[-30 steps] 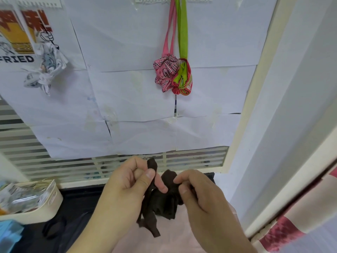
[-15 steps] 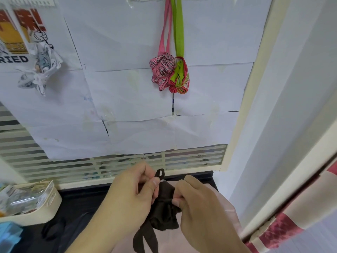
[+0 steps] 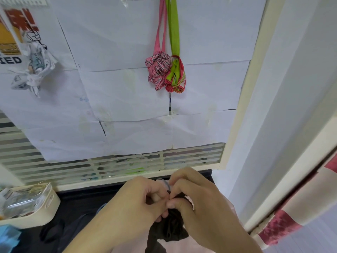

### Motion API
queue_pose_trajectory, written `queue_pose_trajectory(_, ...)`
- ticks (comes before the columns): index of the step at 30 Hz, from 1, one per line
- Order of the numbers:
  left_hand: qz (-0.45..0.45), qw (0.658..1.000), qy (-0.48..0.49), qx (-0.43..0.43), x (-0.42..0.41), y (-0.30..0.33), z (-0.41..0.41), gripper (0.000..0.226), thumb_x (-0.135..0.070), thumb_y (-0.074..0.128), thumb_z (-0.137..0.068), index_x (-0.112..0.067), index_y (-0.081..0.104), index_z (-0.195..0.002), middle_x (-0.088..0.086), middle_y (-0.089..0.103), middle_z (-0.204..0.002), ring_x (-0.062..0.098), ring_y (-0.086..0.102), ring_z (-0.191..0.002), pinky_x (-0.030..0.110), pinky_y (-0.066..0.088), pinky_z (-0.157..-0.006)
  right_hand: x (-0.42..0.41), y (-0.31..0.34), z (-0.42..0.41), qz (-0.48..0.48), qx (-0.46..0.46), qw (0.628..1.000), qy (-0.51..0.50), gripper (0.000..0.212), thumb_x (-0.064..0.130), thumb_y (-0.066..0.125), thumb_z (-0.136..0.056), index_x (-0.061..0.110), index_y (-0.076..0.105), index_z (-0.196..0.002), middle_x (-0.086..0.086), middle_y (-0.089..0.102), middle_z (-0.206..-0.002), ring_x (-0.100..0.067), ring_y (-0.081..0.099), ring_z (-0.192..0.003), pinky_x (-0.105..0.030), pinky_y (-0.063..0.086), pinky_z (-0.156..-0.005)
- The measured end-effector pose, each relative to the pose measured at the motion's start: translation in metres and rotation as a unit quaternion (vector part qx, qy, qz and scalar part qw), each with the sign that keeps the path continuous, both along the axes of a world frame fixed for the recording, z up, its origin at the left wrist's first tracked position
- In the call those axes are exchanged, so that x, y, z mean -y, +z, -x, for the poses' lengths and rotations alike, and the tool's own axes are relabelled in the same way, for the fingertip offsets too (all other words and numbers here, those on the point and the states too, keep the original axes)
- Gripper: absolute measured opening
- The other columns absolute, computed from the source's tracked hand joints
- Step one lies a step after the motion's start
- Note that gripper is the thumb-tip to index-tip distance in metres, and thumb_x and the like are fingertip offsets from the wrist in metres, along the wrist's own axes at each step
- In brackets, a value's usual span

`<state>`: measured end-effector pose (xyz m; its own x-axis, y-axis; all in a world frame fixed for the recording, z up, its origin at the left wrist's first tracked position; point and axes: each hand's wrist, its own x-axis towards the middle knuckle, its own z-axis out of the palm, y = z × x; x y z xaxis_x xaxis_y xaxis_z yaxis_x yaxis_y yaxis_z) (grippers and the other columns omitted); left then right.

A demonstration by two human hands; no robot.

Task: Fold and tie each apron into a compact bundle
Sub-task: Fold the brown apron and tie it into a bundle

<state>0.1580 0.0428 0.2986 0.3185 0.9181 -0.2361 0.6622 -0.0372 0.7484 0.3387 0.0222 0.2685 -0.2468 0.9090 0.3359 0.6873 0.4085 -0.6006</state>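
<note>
Your left hand (image 3: 145, 199) and right hand (image 3: 197, 201) have closed together, both pinching the dark apron (image 3: 169, 229) bunched between them above the tabletop (image 3: 78, 201), its strap end now tucked away, so the knot looks nearly tied.
</note>
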Motion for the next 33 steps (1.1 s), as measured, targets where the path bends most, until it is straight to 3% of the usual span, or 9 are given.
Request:
queue_pose_trajectory(3,0.015,1.000,-0.017,0.016,0.000,0.000,0.002,0.024,-0.017,0.068,-0.099,-0.026,0.078,-0.079,-0.004,0.078,-0.078,0.008,0.074,-0.072,0.021,0.058,-0.077,0.000,0.005,-0.001,0.061,-0.032,0.998,-0.003,0.013,0.023,0.077,-0.088,0.030,0.068,-0.082,0.017,0.065,-0.100,-0.003,0.058,-0.100,-0.006,0.041,-0.081)
queue_pose_trajectory(6,0.035,0.998,-0.049,0.023,-0.001,0.001,0.005,0.024,-0.011,0.065,-0.100,-0.021,0.079,-0.083,-0.004,0.079,-0.083,0.008,0.075,-0.077,0.015,0.053,-0.077,0.001,0.010,0.000,0.096,-0.063,0.993,-0.038,0.010,0.028,0.074,-0.091,0.032,0.069,-0.083,0.027,0.063,-0.105,0.004,0.054,-0.105,-0.001,0.036,-0.086)
queue_pose_trajectory(9,0.029,0.997,-0.063,0.022,-0.001,0.001,0.005,0.014,-0.020,0.070,-0.099,-0.021,0.078,-0.087,-0.005,0.077,-0.080,0.003,0.070,-0.076,0.017,0.051,-0.076,0.000,0.009,0.001,0.125,-0.083,0.987,-0.063,0.015,0.029,0.075,-0.091,0.032,0.067,-0.078,0.028,0.065,-0.096,0.004,0.057,-0.099,-0.002,0.038,-0.084)
queue_pose_trajectory(13,0.007,0.999,-0.010,0.048,0.002,-0.005,-0.001,0.015,-0.023,0.071,-0.097,-0.023,0.077,-0.083,-0.003,0.077,-0.077,0.006,0.071,-0.071,0.021,0.054,-0.075,-0.006,0.003,0.006,0.154,-0.152,0.973,-0.083,0.015,0.034,0.076,-0.090,0.028,0.067,-0.079,0.012,0.072,-0.080,-0.008,0.067,-0.082,-0.021,0.054,-0.076)
queue_pose_trajectory(15,-0.004,0.998,0.012,0.060,0.004,-0.007,-0.002,0.019,-0.026,0.069,-0.098,-0.024,0.076,-0.080,-0.003,0.077,-0.077,0.007,0.071,-0.070,0.023,0.055,-0.075,-0.005,0.003,0.005,0.176,-0.207,0.959,-0.084,0.012,0.030,0.078,-0.089,0.029,0.066,-0.089,0.008,0.074,-0.083,-0.012,0.069,-0.080,-0.027,0.058,-0.076)
queue_pose_trajectory(18,-0.004,0.996,0.033,0.081,0.004,-0.009,0.001,0.026,-0.034,0.070,-0.098,-0.026,0.073,-0.074,-0.001,0.076,-0.076,0.007,0.070,-0.069,0.023,0.055,-0.075,-0.001,0.002,-0.001,0.196,-0.267,0.943,-0.040,0.028,0.016,0.082,-0.086,0.028,0.063,-0.102,0.003,0.075,-0.089,-0.017,0.071,-0.083,-0.036,0.059,-0.084)
queue_pose_trajectory(25,-0.021,0.989,0.073,0.125,0.005,-0.011,0.001,0.024,-0.030,0.071,-0.097,-0.026,0.079,-0.074,0.000,0.077,-0.076,0.010,0.069,-0.070,0.024,0.056,-0.075,0.005,-0.003,0.001,0.087,-0.157,0.982,-0.055,0.033,0.004,0.077,-0.087,0.036,0.070,-0.088,0.018,0.070,-0.088,-0.006,0.065,-0.095,-0.011,0.047,-0.082)
queue_pose_trajectory(29,-0.023,0.987,0.077,0.140,0.003,-0.009,0.002,0.023,-0.025,0.072,-0.096,-0.026,0.079,-0.074,0.001,0.076,-0.075,0.009,0.070,-0.071,0.018,0.053,-0.073,0.005,-0.004,0.002,0.029,-0.097,0.993,-0.058,0.034,-0.001,0.072,-0.088,0.033,0.070,-0.088,0.018,0.065,-0.092,0.000,0.059,-0.100,-0.007,0.044,-0.081)
queue_pose_trajectory(33,-0.026,0.986,0.084,0.142,0.006,-0.008,-0.003,0.023,-0.025,0.073,-0.096,-0.028,0.079,-0.073,0.002,0.074,-0.069,0.001,0.062,-0.061,0.009,0.045,-0.064,0.005,-0.009,0.004,0.024,-0.027,0.998,-0.059,0.030,0.004,0.065,-0.095,0.033,0.065,-0.092,0.021,0.060,-0.092,0.002,0.051,-0.108,-0.008,0.043,-0.083)
